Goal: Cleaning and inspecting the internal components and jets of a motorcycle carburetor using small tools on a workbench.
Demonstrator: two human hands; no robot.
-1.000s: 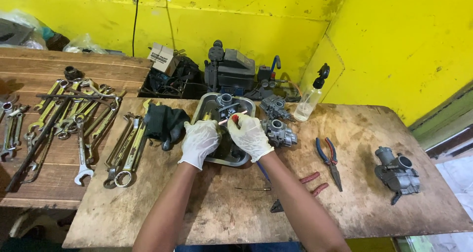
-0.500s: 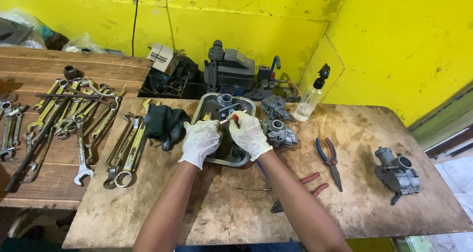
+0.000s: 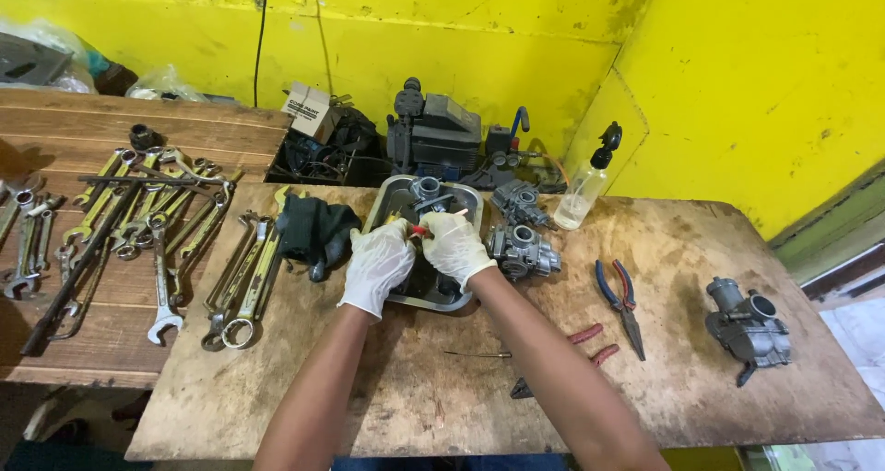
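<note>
While both gloved hands meet over the metal tray [image 3: 383, 215], the right hand [image 3: 454, 248] has its grip pinched on a small red-handled tool [image 3: 419, 230], and the left hand [image 3: 376, 265] is curled beside it, seemingly steadying a small part; what it holds is hidden. Working over the tray likely keeps loose pieces and fluid off the bench [image 3: 277, 388]. A carburetor [image 3: 426, 191] sits in the tray's far end, two more [image 3: 522, 250] just right of it. Pliers [image 3: 623, 303] and a spray bottle [image 3: 584, 187] lie within reach; wrenches [image 3: 241, 277] are ranked to the left.
</note>
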